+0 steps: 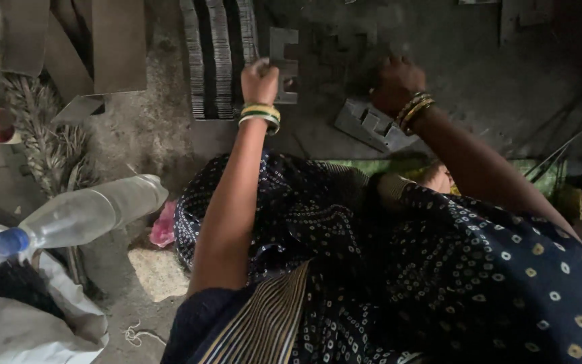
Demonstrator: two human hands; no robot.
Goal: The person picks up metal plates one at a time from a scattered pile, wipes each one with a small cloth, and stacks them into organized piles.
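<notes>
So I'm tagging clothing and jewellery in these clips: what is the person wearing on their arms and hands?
Both forearms are bare. The left hand has green and yellow bangles stacked at the wrist; the right hand has thin gold-coloured bangles. A dark blue dotted short sleeve covers the right upper arm. No gloves; rings cannot be made out.

Grey stamped metal plate point(284, 64), E-shaped with square notches, flat and thin, held upright at edge of left hand point(259, 82), just beside long rows of stacked laminations point(218, 61) packed on edge on the floor. Second cluster of notched grey plates point(372, 125) lying tilted on the floor, just below right hand point(393, 82)
</notes>
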